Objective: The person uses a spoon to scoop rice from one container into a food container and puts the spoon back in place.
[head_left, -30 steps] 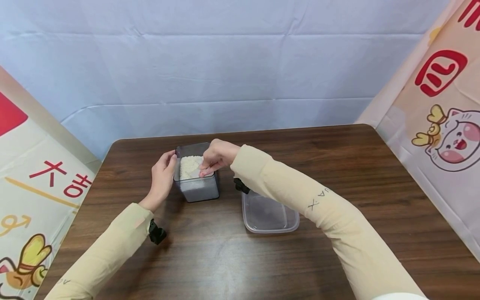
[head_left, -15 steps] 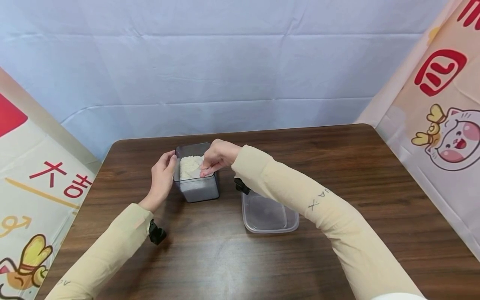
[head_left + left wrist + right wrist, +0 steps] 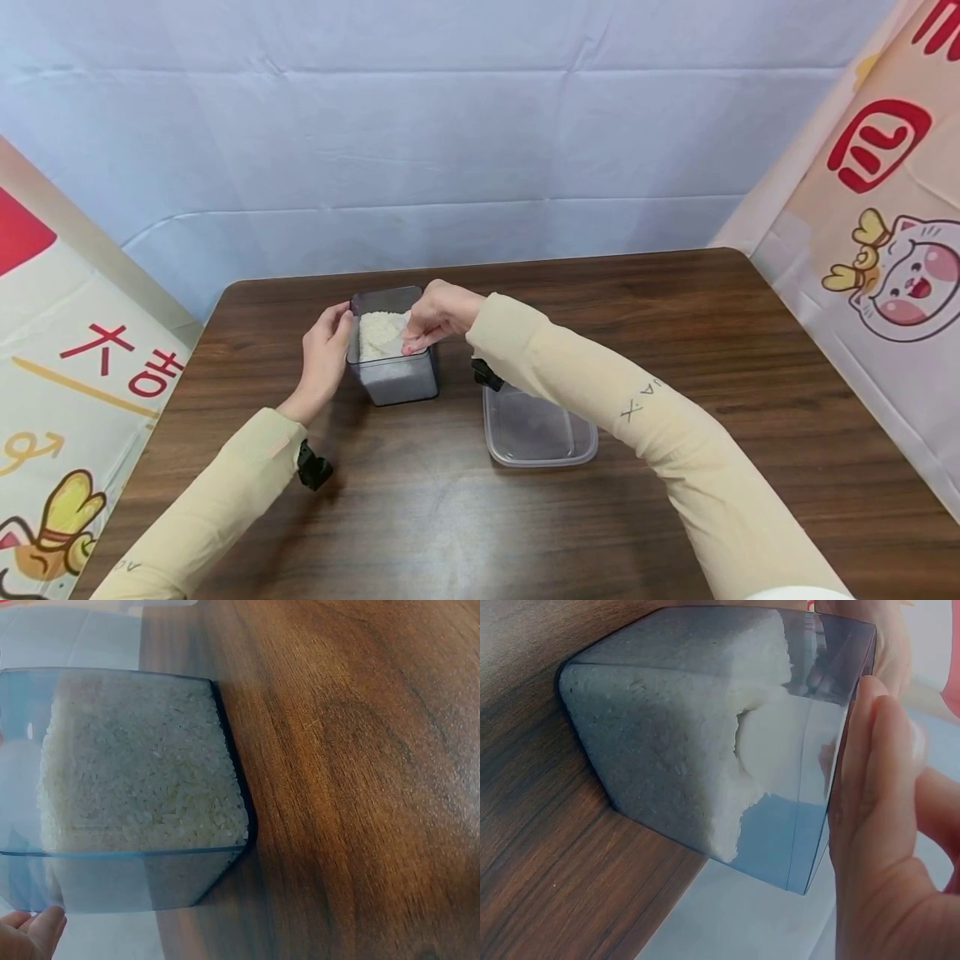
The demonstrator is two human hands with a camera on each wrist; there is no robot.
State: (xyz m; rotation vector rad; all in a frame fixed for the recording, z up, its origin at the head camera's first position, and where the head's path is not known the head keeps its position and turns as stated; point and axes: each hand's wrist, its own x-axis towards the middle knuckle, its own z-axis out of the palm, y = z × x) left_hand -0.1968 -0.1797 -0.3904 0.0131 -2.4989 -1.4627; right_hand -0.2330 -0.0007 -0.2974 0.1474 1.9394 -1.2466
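A clear grey-tinted rice container (image 3: 397, 387) stands on the table, partly filled with white rice (image 3: 150, 765). My left hand (image 3: 325, 346) grips its left side near the rim; only the fingertips (image 3: 49, 926) show at the corner in the left wrist view. Over the right side of the opening, my right hand (image 3: 437, 315) pinches a white scoop (image 3: 390, 347). The rounded front of the scoop is pushed into the rice, seen through the wall in the right wrist view. The hand covers its handle.
A shallow clear plastic tub (image 3: 536, 429) sits to the right of the container, partly under the right forearm. The brown wooden table (image 3: 435, 533) ends at a pale cloth backdrop (image 3: 450, 167). Printed banners hang at both sides.
My right hand has shifted very slightly to the right with the scoop, and a little more of the scoop shows. The left hand and the container have stayed in place.
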